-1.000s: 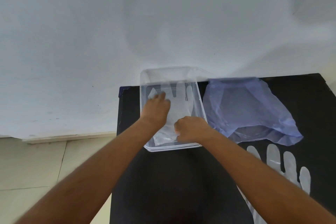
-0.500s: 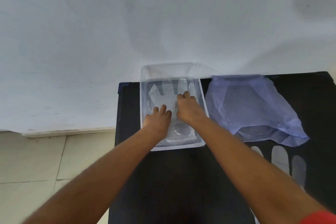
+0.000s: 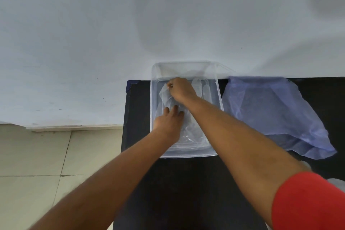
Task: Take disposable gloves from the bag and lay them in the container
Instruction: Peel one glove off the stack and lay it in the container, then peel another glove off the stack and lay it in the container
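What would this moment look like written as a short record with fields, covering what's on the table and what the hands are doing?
surface: black table against a white wall
container: clear plastic container, open, at the table's far edge
contents: transparent glove lying flat inside
left hand: left hand pressing flat on the glove, fingers spread
right hand: right hand at the far end, fingertips pinching the glove's edge
bag: bluish plastic bag lying right of the container
clothing: red sleeve on the right arm
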